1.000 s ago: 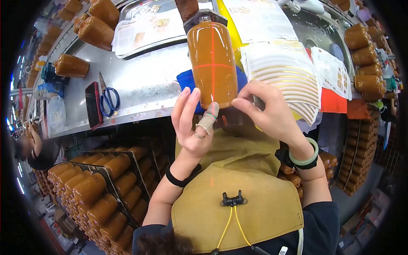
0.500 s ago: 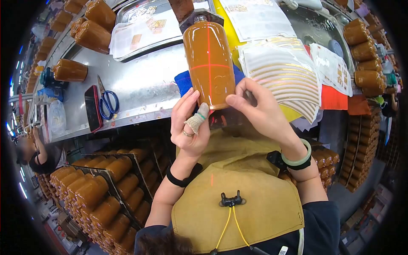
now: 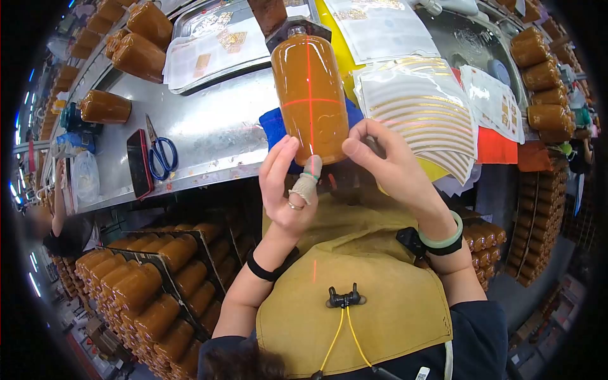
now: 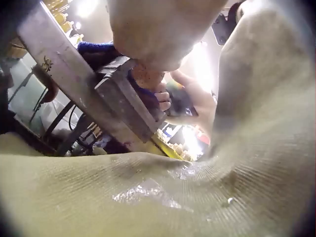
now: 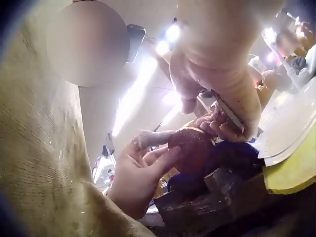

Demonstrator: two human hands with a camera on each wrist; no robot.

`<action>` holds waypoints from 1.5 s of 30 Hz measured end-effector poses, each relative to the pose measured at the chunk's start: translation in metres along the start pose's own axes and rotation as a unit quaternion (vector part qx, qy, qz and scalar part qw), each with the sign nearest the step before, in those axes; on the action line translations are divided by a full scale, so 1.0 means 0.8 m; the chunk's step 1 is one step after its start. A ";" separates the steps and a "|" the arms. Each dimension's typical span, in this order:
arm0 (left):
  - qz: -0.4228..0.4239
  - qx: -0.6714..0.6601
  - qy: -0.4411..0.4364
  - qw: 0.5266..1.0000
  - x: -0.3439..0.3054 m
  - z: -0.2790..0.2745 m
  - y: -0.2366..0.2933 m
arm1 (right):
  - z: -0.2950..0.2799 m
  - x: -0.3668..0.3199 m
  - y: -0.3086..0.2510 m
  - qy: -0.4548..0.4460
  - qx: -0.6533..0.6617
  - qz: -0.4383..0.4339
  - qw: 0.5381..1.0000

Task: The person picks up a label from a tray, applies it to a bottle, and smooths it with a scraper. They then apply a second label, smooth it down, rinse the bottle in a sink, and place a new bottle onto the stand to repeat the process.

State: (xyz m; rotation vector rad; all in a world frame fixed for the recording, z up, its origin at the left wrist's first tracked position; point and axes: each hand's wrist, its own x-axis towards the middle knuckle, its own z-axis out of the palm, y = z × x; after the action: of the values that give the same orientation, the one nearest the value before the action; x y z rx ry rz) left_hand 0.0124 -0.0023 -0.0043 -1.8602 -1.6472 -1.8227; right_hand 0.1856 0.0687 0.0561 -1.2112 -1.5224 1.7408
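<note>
A glossy amber-brown bottle (image 3: 326, 76) lies with its neck toward a dark metal bracket (image 3: 323, 31) and its base toward the person. A red light cross falls on its face. My left hand (image 3: 285, 199) holds the base end, fingers along the left edge and a digit in a knitted finger cot (image 3: 304, 185) at the bottom. The thumb of my right hand (image 3: 402, 171) meets the lower right edge, its fingers curled. In the right wrist view those fingers grip a thin flat metal strip (image 5: 227, 109). Blue cloth (image 3: 272, 126) lies under the bottle.
Sheets with gold curved strips (image 3: 418, 104) lie right of the bottle. On the metal table (image 3: 215, 126) at left are blue-handled scissors (image 3: 163, 157) and a phone (image 3: 139, 161). A tray (image 3: 221, 69) holds more sheets. Racks of brown bottles (image 3: 133, 285) stand below left.
My left fingers close onto the bottle's lower left side, then spread slightly, the cot-covered digit shifting right along the base. A faint raised mark has come into view on the bottle. My right hand stays at the edge.
</note>
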 end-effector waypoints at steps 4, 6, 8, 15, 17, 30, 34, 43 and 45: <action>0.081 0.125 -0.117 0.982 0.004 -0.016 0.005 | -0.003 -0.011 -0.011 -0.006 0.096 -0.014 0.995; 0.085 0.124 -0.120 0.981 0.004 -0.015 0.006 | 0.000 -0.011 0.006 0.019 0.106 -0.041 0.993; 0.053 0.140 -0.143 0.978 -0.005 -0.013 0.008 | -0.001 -0.011 0.018 0.061 0.143 -0.086 0.984; -0.091 0.135 -0.080 0.983 -0.002 0.017 0.045 | -0.008 -0.014 0.008 0.226 -0.086 -0.116 0.963; 0.023 0.157 -0.111 0.981 0.013 -0.006 0.034 | 0.005 -0.019 -0.002 0.248 -0.095 -0.163 0.950; -0.061 0.042 -0.135 0.988 0.036 -0.004 0.001 | 0.030 -0.025 -0.019 0.124 -0.147 -0.186 0.964; -0.078 0.017 -0.141 0.987 0.030 -0.015 -0.014 | -0.038 0.011 0.009 0.222 -0.309 -0.187 0.905; -0.083 0.043 -0.162 0.982 0.054 -0.016 -0.008 | -0.251 0.141 0.009 0.219 0.016 -0.018 0.975; -0.079 0.016 -0.178 0.981 0.055 -0.014 -0.011 | -0.288 0.160 -0.016 0.296 -0.050 0.075 0.951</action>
State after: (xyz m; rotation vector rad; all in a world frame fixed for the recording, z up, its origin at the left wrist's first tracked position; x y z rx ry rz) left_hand -0.0129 0.0210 0.0270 -2.2023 -1.9731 -1.5702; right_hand 0.3255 0.2920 0.0406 -1.7425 -1.1848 1.2220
